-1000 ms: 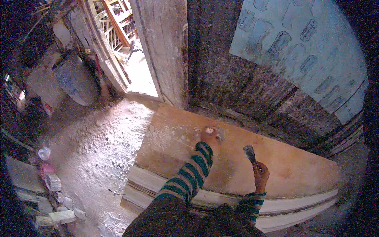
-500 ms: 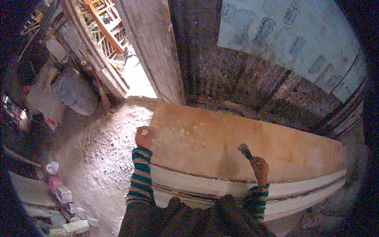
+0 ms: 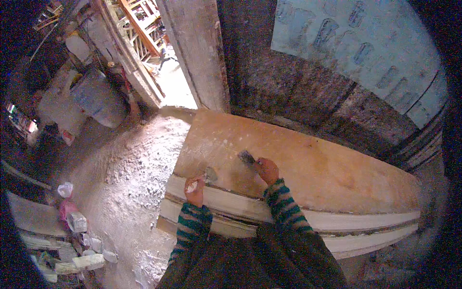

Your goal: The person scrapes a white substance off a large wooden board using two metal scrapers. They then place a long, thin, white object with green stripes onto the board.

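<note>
Head view: your right hand (image 3: 267, 171) grips a scraper (image 3: 247, 157)!
Left hand (image 3: 194, 191) holds a pale piece (image 3: 210, 175); board (image 3: 332, 173) beneath right grip.

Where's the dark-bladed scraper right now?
In the head view, the scraper is in the right hand, over the brown board, right of the left hand.

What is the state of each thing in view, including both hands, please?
Flat brown wooden board: marked with pale smears.
Dark, flat scraper: held, blade over the board; contact unclear.
Bare right hand: closed on the scraper.
Bare left hand: curled around something pale, too blurred to identify.
Bright, narrow doorway: open.
Pale blue wall panel: patchy.
</note>
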{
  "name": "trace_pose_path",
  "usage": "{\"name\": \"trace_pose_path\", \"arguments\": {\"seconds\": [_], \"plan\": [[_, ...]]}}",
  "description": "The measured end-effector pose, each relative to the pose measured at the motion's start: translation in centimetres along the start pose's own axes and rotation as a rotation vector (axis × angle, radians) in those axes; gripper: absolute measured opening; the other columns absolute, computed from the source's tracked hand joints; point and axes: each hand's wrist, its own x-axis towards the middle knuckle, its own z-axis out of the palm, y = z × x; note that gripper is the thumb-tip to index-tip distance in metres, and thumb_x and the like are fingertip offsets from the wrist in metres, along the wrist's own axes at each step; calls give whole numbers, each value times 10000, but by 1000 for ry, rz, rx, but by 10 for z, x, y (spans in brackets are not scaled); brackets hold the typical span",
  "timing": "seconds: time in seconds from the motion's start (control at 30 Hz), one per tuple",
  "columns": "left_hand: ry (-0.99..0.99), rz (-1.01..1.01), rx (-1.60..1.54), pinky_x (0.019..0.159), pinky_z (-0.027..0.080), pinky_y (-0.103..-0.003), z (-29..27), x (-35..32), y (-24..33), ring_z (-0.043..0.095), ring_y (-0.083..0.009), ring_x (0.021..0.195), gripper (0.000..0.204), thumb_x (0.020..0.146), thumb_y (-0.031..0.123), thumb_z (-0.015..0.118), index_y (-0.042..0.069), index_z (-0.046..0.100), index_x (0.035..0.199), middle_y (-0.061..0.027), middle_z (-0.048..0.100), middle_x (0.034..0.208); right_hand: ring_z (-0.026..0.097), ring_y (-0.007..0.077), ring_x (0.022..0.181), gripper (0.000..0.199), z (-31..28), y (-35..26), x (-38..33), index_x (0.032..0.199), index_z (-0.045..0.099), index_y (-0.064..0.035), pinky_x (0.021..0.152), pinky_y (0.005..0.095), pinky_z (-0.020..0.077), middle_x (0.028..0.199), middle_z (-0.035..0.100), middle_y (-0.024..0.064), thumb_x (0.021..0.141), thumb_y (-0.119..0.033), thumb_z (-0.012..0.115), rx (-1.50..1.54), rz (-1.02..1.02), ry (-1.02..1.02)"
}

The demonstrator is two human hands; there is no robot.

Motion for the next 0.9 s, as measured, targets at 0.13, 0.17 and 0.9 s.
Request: {"name": "trace_pose_path", "arguments": {"seconds": [0.13, 0.17, 0.9], "plan": [[90, 326, 240, 801, 474, -328, -4, -4, -31, 606, -200, 823, 187, 763, -64, 685, 67, 616, 876, -81, 636, 895, 632, 369, 811, 231, -36, -31, 3, 894, 688, -115, 700, 466, 506, 853, 669, 166, 808, -322, 629, -87, 163, -105], [101, 311, 320, 802, 466, -330, -3, -6, -29, 601, -203, 823, 184, 762, -60, 684, 63, 618, 882, -83, 633, 902, 630, 373, 805, 235, -43, -21, -7, 900, 683, -115, 694, 472, 505, 849, 668, 169, 808, -325, 630, -104, 143, -127], [64, 408, 727, 857, 439, -409, 5, 0, -23, 523, -300, 973, 192, 747, 31, 691, 104, 629, 914, -133, 549, 1047, 619, 391, 798, 272, -14, -21, -9, 964, 614, -80, 696, 494, 488, 859, 649, 180, 864, -327, 561, -10, 81, 8]]}}
